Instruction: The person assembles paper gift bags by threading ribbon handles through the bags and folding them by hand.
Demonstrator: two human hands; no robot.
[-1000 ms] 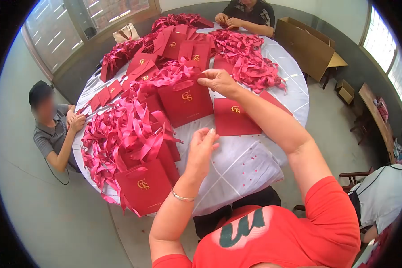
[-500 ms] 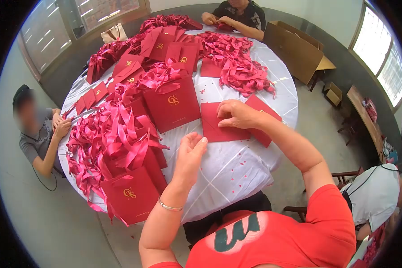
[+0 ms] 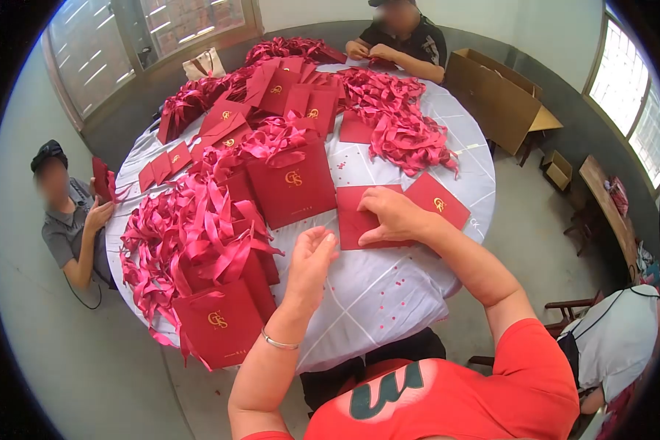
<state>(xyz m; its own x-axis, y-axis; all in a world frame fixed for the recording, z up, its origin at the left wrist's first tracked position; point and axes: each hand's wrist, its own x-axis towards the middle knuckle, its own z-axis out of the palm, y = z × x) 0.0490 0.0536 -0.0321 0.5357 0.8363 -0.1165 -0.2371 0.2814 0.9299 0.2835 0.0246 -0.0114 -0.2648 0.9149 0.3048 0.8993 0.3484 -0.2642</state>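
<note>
My left hand point(image 3: 313, 260) hovers over the white tablecloth, fingers loosely curled, with nothing visible in it. A silver bangle circles that wrist. To its right, my right hand point(image 3: 394, 214) rests over a flat red envelope-like packet point(image 3: 350, 199), with thumb and fingers spread apart across it. Part of the packet is covered by this hand. Beside it, partly under my right wrist, lies another red packet point(image 3: 447, 198) with a gold emblem. Close to my left hand stands a red paper gift bag point(image 3: 290, 183) with gold lettering and pink ribbon on top.
Pink ribbons point(image 3: 191, 235) and another red gift bag point(image 3: 220, 326) fill the round table's left side. More ribbons point(image 3: 407, 125) lie farther back. Two people sit across the table point(image 3: 389, 51) and at its left point(image 3: 73, 213). A cardboard box point(image 3: 491, 99) stands behind on the right.
My right hand's thumb and fingers have spread wider over the packet. The person at the left has raised a red item with ribbon. The whole view has shifted slightly.
</note>
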